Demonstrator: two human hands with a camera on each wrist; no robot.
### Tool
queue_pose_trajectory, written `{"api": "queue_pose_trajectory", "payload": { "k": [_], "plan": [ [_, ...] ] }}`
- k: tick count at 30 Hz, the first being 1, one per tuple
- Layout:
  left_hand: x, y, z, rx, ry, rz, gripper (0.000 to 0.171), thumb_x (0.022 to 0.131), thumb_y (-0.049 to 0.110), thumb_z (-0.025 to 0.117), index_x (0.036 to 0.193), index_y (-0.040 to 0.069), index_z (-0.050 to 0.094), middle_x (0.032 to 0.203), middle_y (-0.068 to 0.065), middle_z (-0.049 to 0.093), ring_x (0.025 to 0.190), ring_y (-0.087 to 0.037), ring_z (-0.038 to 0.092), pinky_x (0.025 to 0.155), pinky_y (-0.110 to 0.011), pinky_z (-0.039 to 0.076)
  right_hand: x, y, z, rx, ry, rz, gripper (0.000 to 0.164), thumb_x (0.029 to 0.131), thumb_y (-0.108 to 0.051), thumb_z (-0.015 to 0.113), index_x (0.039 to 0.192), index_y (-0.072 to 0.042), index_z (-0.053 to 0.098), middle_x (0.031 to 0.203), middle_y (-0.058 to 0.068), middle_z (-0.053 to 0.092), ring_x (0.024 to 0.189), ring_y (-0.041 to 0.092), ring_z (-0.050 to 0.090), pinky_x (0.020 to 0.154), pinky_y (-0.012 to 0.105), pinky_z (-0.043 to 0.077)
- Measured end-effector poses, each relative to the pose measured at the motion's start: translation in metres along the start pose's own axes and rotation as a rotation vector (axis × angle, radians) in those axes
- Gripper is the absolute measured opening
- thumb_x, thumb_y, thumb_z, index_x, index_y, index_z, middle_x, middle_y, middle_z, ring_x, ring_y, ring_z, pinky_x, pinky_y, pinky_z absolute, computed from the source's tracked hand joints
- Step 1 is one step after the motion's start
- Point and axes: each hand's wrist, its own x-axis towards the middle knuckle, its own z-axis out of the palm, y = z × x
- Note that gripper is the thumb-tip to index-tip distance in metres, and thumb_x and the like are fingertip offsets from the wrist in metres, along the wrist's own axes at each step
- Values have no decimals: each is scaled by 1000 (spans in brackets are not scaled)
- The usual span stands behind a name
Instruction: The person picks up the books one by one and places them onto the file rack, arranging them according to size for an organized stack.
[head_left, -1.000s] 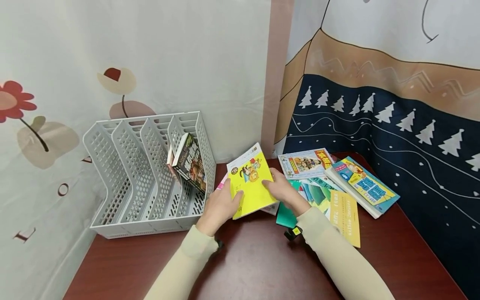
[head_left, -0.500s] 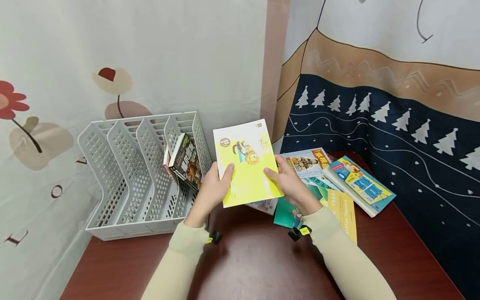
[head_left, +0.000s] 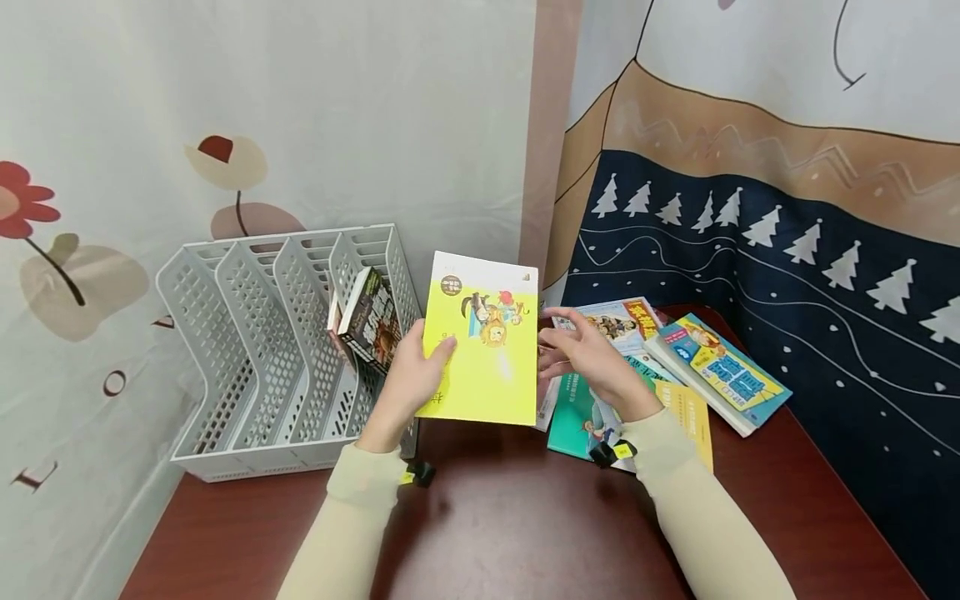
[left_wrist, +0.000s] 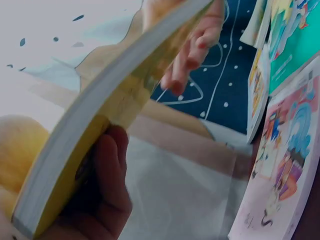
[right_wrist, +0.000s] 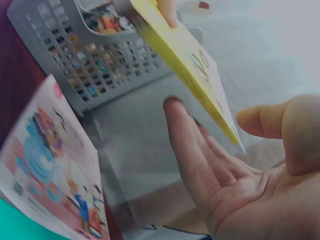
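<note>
A yellow picture book with a cartoon lion and a white top band is held up above the table. My left hand grips its left edge, thumb on the cover, and curled fingers show behind it in the left wrist view. Just off the book's right edge is my right hand, holding nothing. In the right wrist view its thumb and long fingers stand apart on either side of the book's edge, with gaps. A pink picture book lies behind, largely hidden in the head view.
At left stands a light grey slotted file rack; its rightmost slots hold a dark-covered book and a thinner one. A green book, a yellow booklet, a blue book and others overlap on the brown table.
The yellow book was lifted off the pile toward me, held by both hands. Now my right hand has let go and drawn slightly right, leaving the book in my left.
</note>
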Motion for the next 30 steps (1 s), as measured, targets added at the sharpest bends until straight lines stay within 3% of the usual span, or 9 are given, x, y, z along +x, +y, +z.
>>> {"api": "queue_pose_trajectory", "payload": {
  "k": [4, 8, 12, 16, 20, 23, 25, 30],
  "plan": [
    [0, -1, -13, 4, -107, 9, 35, 105, 33, 62, 134, 14, 55, 95, -18, 75, 68, -30, 75, 60, -45, 64, 1, -5, -9, -36, 91, -8, 66, 106, -40, 60, 163, -25, 28, 149, 19, 63, 107, 34, 77, 93, 45, 63],
    [-1, -4, -24, 43, -227, 52, 34, 105, 30, 62, 135, 14, 56, 96, -17, 75, 68, -31, 76, 60, -47, 65, 4, -4, -13, -106, 128, -29, 73, 105, -45, 61, 165, -28, 23, 157, 17, 54, 123, 41, 69, 103, 52, 57],
    [-3, -6, -26, 134, -360, 113, 31, 105, 28, 63, 133, 17, 57, 92, -14, 74, 66, -29, 75, 59, -46, 64, 8, 4, -15, -290, 117, -81, 72, 102, -53, 61, 164, -27, 33, 158, 15, 53, 133, 39, 60, 109, 57, 53],
    [-4, -8, -20, 270, -443, 205, 36, 105, 30, 63, 139, 20, 58, 94, -6, 74, 69, -20, 73, 68, -42, 64, 6, 9, -16, -484, 24, -106, 67, 100, -59, 61, 155, -22, 53, 135, 15, 68, 115, 33, 66, 97, 45, 58],
    [-4, -8, -14, 340, -496, 279, 40, 103, 31, 66, 141, 20, 60, 101, -2, 74, 75, -13, 72, 79, -39, 61, 3, 10, -13, -463, -114, -72, 70, 97, -62, 63, 152, -20, 55, 111, 13, 76, 88, 27, 76, 77, 36, 65],
    [-4, -7, -13, 335, -517, 298, 36, 102, 33, 68, 136, 22, 64, 101, 0, 75, 75, -12, 72, 77, -38, 61, 2, 12, -12, -382, -182, -45, 69, 97, -60, 64, 154, -23, 51, 108, 15, 78, 82, 31, 79, 71, 42, 67],
    [-3, -7, -13, 325, -496, 286, 34, 100, 37, 70, 131, 24, 67, 98, 0, 76, 73, -13, 73, 73, -38, 62, 1, 13, -11, -348, -193, -50, 70, 98, -59, 63, 157, -24, 47, 107, 16, 78, 82, 33, 80, 70, 43, 67],
    [-2, -7, -15, 321, -308, 233, 30, 89, 53, 79, 109, 31, 76, 89, 3, 77, 67, -15, 71, 63, -37, 60, 0, 12, -10, -328, -146, -95, 70, 99, -59, 62, 159, -26, 45, 105, 16, 78, 80, 32, 80, 69, 41, 66]
  ]
}}
